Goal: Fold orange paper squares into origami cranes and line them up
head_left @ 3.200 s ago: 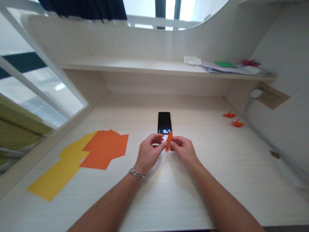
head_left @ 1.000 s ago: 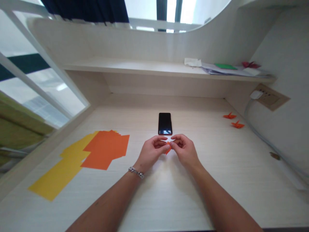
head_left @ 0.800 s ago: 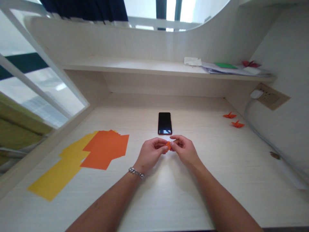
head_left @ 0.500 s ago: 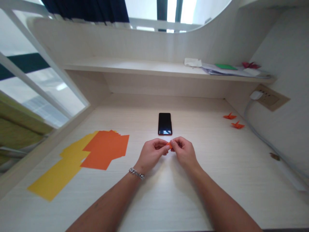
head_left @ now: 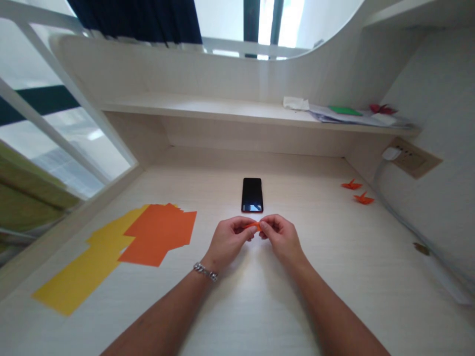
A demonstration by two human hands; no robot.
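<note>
A small folded piece of orange paper (head_left: 259,226) is pinched between both hands above the middle of the desk. My left hand (head_left: 230,238), below which a silver chain bracelet (head_left: 205,271) circles the wrist, grips its left side with thumb and fingers. My right hand (head_left: 281,236) holds its right end the same way. Most of the paper is covered by the fingers, so its exact shape cannot be made out. Just beyond the hands a black phone (head_left: 252,195) lies flat, its screen dark.
Orange sheets (head_left: 159,232) overlap yellow sheets (head_left: 79,277) on the left. Two folded orange paper cranes (head_left: 352,185) sit at the right, near a grey cable (head_left: 397,213) running from the wall socket (head_left: 414,157). A shelf (head_left: 208,111) with papers spans the back.
My hands have drawn slightly apart, and more of the orange paper shows between the fingertips. The whole view has shifted a little, with the desk appearing lower.
</note>
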